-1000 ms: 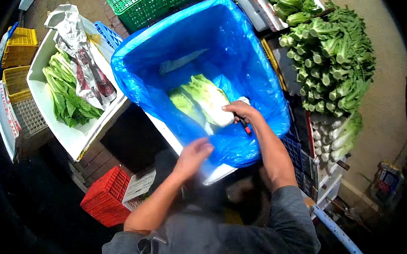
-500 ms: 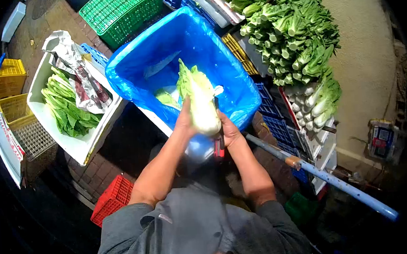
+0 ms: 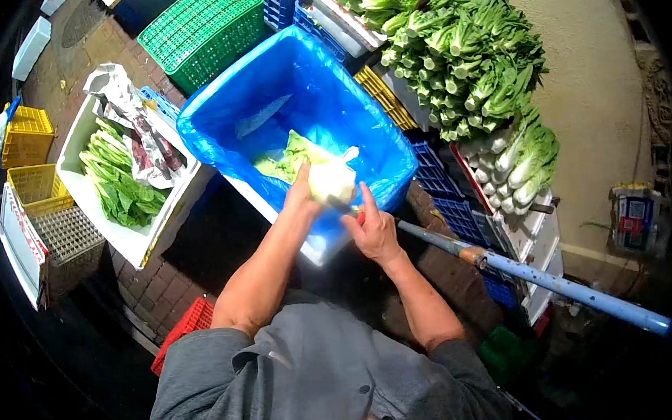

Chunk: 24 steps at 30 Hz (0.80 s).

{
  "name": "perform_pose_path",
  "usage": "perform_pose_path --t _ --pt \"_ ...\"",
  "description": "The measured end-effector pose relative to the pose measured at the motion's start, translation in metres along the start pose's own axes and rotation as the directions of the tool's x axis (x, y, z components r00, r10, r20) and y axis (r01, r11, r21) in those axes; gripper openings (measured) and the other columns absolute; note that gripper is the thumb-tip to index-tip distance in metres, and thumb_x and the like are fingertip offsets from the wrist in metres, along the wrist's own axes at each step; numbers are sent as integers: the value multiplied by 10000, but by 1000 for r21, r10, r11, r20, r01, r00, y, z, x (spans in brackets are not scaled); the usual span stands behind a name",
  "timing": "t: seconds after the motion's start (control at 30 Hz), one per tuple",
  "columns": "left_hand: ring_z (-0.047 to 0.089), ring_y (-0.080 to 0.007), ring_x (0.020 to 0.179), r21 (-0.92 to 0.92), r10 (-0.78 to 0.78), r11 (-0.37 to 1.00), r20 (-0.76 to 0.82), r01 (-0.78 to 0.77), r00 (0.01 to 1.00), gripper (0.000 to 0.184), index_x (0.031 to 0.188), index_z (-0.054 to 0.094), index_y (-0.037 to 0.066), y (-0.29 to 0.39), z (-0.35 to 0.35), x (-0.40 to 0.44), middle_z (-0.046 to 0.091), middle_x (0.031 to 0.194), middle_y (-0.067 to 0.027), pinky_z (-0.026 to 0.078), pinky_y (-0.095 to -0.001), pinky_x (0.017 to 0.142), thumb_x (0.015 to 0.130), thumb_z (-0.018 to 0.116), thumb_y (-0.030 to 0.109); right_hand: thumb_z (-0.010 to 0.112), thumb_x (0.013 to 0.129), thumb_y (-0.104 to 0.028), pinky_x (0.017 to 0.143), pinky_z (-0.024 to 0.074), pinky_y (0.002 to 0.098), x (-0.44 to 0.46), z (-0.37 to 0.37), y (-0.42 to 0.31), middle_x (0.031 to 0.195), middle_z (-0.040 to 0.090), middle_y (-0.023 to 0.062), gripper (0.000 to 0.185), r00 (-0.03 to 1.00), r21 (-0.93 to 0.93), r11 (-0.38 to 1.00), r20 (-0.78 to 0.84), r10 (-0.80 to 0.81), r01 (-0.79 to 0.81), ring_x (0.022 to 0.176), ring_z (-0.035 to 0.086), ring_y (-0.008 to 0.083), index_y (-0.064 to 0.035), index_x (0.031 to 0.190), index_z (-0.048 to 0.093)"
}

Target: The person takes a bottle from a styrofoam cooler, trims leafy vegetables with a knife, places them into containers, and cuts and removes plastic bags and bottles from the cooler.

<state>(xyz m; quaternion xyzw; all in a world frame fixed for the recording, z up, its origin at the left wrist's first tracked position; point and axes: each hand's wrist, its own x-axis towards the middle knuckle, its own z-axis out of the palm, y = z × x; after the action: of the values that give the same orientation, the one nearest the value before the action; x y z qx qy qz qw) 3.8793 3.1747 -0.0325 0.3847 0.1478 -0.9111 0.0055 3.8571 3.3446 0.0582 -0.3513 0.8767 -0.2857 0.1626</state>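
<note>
My left hand [image 3: 300,194] is closed around the side of a Chinese cabbage [image 3: 333,181] with a pale base and light green leaves. The cabbage is tilted, its base towards me, over the blue bag-lined bin [image 3: 216,136]. In my right hand [image 3: 374,232] is a small knife [image 3: 340,205]; a bit of its red handle shows, and the blade is at the cabbage's base. My right index finger points up beside the base. Loose leaves [image 3: 273,167] lie inside the bin beyond the cabbage.
Left of the bin stands a white foam box [image 3: 149,241] of leafy greens. Bundled greens [image 3: 469,63] and white-stemmed cabbages [image 3: 511,172] are stacked at right. A blue pole [image 3: 572,292] sticks out on the right. A green crate [image 3: 202,33] stands behind the bin; a red crate [image 3: 186,331] sits lower left.
The cabbage has tipped and shifted lower into the bin's opening. My right hand has come off its side, turned, and brought the knife blade across to its base. The view has shifted slightly.
</note>
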Motion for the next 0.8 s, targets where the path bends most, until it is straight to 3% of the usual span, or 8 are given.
perform_pose_path --t 0.03,0.17,0.33,0.37,0.47,0.57,0.7,0.8 --pt "609 -333 1114 -8 0 1000 8 0 1000 507 1285 533 78 -2 -2 3 622 1240 -135 459 -577 973 986 460 481 725 821 -209 560 495 374 2 1 2 663 589 122 822 996 -9 996 -19 -90 90 572 618 294 71 1440 264" --pt "605 -335 1117 52 -7 999 -63 11 998 521 1282 533 67 -13 0 -4 623 1235 -141 440 -572 997 995 427 489 740 801 -222 539 502 389 4 -3 3 651 599 122 851 993 -18 993 3 -119 119 555 624 308 75 1439 263" --pt "622 -331 1082 64 -52 996 -155 62 986 516 1277 533 64 -18 12 -20 632 1214 -144 473 -563 966 997 427 484 708 824 -226 549 508 411 -1 -11 4 667 620 143 773 994 -101 990 63 -94 100 596 647 329 55 1426 313" --pt "630 -323 1067 -3 -79 997 -68 79 995 502 1278 533 81 -16 4 -10 637 1203 -139 490 -549 948 1006 401 481 700 831 -228 552 509 416 -1 -13 4 673 626 148 753 993 -135 986 79 -91 102 603 650 334 50 1423 326" --pt "632 -312 1071 -2 -15 1000 -108 15 994 493 1283 530 99 -19 -2 -12 642 1196 -130 483 -561 951 1015 371 481 673 852 -233 565 510 427 -5 -13 7 697 643 165 692 990 -144 980 58 -129 136 616 652 349 38 1408 362" --pt "630 -309 1078 94 -21 995 -79 29 997 479 1287 529 119 -18 0 -14 642 1196 -121 476 -576 952 1017 364 479 669 840 -306 611 519 499 -6 -16 9 805 655 250 707 992 -123 988 99 -80 92 671 648 420 -23 1415 370" --pt "621 -329 1091 109 -36 993 -167 55 985 456 1299 514 127 -17 3 -23 623 1232 -120 459 -637 931 1017 384 461 663 862 -230 600 517 432 -9 -20 10 768 662 179 613 985 -203 964 64 -160 170 674 657 355 -27 1393 432" --pt "607 -328 1074 311 126 946 -89 -92 988 615 1295 493 63 -21 -5 -18 624 1186 -134 504 -523 924 1014 253 555 659 865 -219 607 520 426 -10 -22 9 808 668 178 574 988 -203 968 72 -138 150 691 657 353 -37 1373 464"
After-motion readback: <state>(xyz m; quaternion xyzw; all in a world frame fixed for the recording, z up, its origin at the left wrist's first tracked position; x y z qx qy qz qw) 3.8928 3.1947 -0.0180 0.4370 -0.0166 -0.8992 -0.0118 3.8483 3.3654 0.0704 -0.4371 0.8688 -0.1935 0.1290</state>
